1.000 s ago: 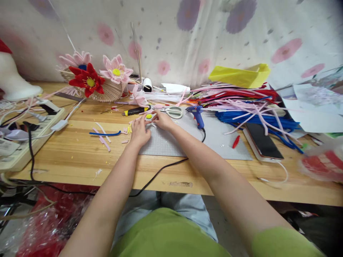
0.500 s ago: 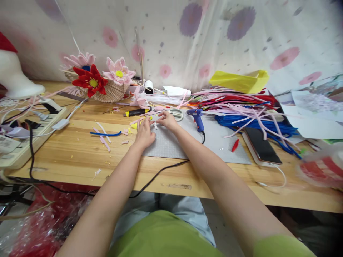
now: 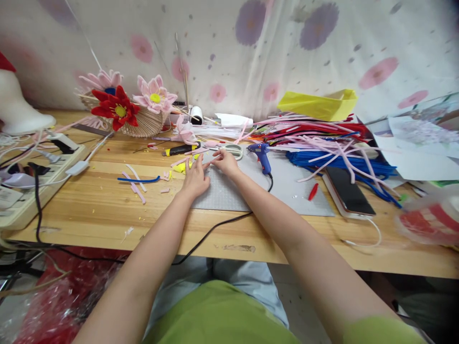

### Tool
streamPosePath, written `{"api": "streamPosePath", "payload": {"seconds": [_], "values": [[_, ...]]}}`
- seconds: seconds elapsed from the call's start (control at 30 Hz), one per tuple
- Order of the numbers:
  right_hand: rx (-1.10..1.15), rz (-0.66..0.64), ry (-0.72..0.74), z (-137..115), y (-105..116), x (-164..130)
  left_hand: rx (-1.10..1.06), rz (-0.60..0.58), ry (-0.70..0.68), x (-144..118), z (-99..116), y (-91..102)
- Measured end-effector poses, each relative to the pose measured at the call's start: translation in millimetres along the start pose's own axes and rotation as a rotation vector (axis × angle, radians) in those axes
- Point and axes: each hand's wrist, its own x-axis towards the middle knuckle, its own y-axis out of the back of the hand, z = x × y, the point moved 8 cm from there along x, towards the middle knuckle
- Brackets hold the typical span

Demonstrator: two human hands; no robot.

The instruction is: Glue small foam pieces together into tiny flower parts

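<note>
Over the grey cutting mat (image 3: 229,198), my left hand (image 3: 195,179) and my right hand (image 3: 225,163) come together at the fingertips. Both are bent in a pinch, and whatever sits between them is too small and too covered to name. Just beyond my left fingers lie a yellow piece (image 3: 182,167) and pink fuzzy strips. A yellow-and-black utility knife (image 3: 182,149) rests past them. Behind my right hand are the pale handles of scissors (image 3: 235,151). The blue glue gun (image 3: 261,155) lies on the mat to the right.
Fuzzy flowers (image 3: 120,111) in a fan-shaped holder stand at back left, near a power strip (image 3: 46,177). Bundles of fuzzy stems (image 3: 337,162) fill the back right, beside a phone (image 3: 349,191) and a plastic tub (image 3: 430,217). A black cord (image 3: 215,234) crosses the front edge.
The small white bit seen between my fingertips is now hidden. My left fingers have spread slightly, while both hands stay in nearly the same place. The view has shifted a little.
</note>
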Motion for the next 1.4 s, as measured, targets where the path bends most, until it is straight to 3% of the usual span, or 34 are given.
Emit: {"api": "streamPosePath", "payload": {"seconds": [0.2,0.5,0.73,0.93,1.2,1.4], "values": [[0.01,0.043,-0.02,-5.8,12.3,3.0,0.034,-0.058,-0.032,-1.7,4.0,-6.1],[0.311,0.039,0.021,-23.3,42.7,-7.0,0.006,-0.038,-0.053,-3.2,8.3,-2.5],[0.415,-0.024,-0.008,-10.5,31.8,-27.6,-0.25,0.093,0.001,2.9,-2.2,8.4],[0.495,0.016,-0.066,10.5,19.3,-38.3,-0.499,0.031,0.17,4.5,-21.4,-2.0],[0.538,0.064,-0.005,6.1,18.8,-40.5,-0.386,0.143,0.089,-1.1,-2.7,13.7],[0.554,0.015,0.066,-4.4,7.3,-43.4,-0.532,0.114,0.222,-1.7,-3.8,-6.2]]}}
